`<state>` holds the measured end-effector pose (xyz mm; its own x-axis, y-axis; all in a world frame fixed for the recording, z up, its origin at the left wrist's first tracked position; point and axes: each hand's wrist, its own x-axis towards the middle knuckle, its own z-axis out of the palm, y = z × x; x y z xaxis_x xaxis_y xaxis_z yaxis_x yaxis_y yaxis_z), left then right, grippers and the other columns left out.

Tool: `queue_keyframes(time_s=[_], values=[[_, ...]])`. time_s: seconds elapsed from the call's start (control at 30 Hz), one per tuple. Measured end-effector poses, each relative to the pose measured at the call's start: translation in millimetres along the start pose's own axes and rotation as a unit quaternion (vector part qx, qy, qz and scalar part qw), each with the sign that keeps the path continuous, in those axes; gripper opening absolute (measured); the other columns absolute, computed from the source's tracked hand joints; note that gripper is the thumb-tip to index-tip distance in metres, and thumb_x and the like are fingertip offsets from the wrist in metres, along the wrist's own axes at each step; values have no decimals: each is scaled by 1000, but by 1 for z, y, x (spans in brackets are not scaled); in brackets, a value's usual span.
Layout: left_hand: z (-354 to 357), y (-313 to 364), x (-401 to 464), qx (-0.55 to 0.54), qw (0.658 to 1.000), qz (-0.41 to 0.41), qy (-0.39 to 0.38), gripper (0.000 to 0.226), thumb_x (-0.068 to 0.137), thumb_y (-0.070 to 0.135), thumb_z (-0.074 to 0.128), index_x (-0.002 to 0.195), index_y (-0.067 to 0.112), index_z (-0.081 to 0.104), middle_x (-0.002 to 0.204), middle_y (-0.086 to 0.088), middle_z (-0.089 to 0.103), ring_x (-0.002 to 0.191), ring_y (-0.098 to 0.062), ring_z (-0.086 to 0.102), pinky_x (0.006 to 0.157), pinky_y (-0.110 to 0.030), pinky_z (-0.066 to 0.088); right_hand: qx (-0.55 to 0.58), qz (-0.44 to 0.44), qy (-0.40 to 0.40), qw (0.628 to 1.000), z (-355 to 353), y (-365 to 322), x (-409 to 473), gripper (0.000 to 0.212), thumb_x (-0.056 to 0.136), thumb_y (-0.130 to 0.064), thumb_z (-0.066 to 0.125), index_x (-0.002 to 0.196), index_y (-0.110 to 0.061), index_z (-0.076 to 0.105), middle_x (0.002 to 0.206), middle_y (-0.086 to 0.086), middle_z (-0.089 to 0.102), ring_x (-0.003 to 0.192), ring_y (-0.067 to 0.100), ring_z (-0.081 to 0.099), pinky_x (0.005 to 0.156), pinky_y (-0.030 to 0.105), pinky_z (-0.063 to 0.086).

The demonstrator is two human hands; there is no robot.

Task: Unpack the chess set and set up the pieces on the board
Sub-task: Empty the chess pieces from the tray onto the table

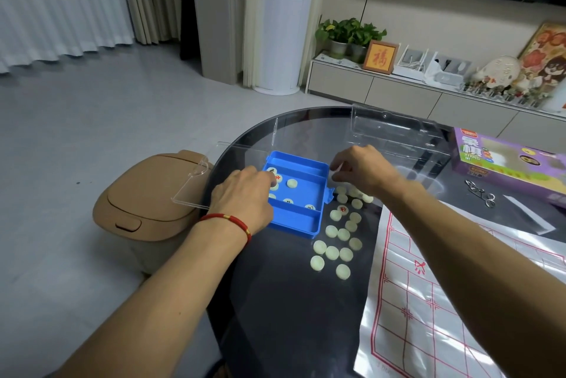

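The left hand [245, 194] reached into the blue tray [298, 194] from its left side, fingers bent down over the pale round pieces there; the fingertips were hidden behind the knuckles, so whether they gripped a piece could not be told. A red cord bracelet [232, 223] circled that wrist. The right hand [361, 171] hovered at the tray's far right corner with fingers curled and thumb close to forefinger, but anything pinched between them was too small to make out. Several pieces [292, 183] lay in the tray's middle compartment, some partly covered by the left hand. More pieces [332, 252] were scattered on the dark glass table [291, 316] just right of the tray, most blank side up. The plastic board sheet [428, 301] with red lines lay to the right, cut off by the frame edge. A clear lid [395, 132] and purple box [505, 160] sat beyond.
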<state>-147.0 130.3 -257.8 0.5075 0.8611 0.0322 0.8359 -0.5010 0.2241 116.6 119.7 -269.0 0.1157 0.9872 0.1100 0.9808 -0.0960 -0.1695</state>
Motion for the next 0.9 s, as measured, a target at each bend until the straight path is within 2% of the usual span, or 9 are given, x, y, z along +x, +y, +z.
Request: queue_keyframes(time_s=[0.1,0.23,0.37,0.43,0.5,0.57,0.67,0.8,0.9], values=[[0,0,0,-3,1000,-2,1,56,90,30,71,141,27,49,132,-4,54,119,-21,55,91,-36,53,-4,-8,-7,1000,-2,0,3,9,87,-21,78,94,-17,76,88,-3,73,81,14,68,70,24,52],[0,2,0,-3,1000,-6,0,55,90,32,71,140,28,49,132,-4,54,119,-21,56,90,-36,54,31,12,8,999,2,7,1,8,86,-20,78,93,-17,81,91,-5,75,77,6,66,71,20,54],[1,2,1,-6,1000,-7,0,52,91,32,69,140,27,51,132,-4,54,118,-21,56,91,-37,53,9,-14,46,999,0,0,-2,8,88,-21,76,95,-17,80,91,-3,76,78,12,67,76,35,61],[1,2,1,-8,1000,-10,5,49,93,32,66,139,27,52,131,-4,54,117,-22,56,92,-38,54,25,-53,62,996,-13,-18,-6,8,89,-20,74,95,-17,79,90,-2,75,77,14,66,76,37,59],[0,2,1,-6,1000,-11,12,46,94,30,63,138,26,53,130,-4,55,115,-23,56,93,-39,53,44,-107,10,993,-26,-45,-14,11,90,-20,72,99,-18,78,94,-3,75,79,12,65,78,32,56],[-2,3,-1,1,1000,-11,16,45,94,27,62,138,25,54,130,-4,55,115,-24,56,92,-39,51,24,-130,-88,987,-29,-70,-24,21,94,-20,66,113,-23,75,104,-6,74,85,11,62,83,26,51],[-3,3,-3,12,1000,-12,14,47,94,27,62,140,25,51,132,-4,54,117,-24,55,89,-37,49,-57,-114,-179,975,-20,-93,-35,41,98,-18,49,136,-30,59,127,-3,63,112,19,57,97,36,49],[-3,5,-4,13,1000,-9,5,57,93,29,64,145,24,42,132,-5,52,119,-25,53,88,-37,49,-101,-105,-215,966,-19,-103,-42,52,96,-19,51,146,-32,46,133,0,51,122,22,51,97,40,47],[-2,5,-3,13,1000,-11,2,56,92,30,67,142,23,44,130,-5,53,117,-25,54,89,-38,50,-78,-99,-213,969,-17,-101,-39,41,98,-16,52,136,-29,54,128,0,56,113,21,53,92,38,47]])
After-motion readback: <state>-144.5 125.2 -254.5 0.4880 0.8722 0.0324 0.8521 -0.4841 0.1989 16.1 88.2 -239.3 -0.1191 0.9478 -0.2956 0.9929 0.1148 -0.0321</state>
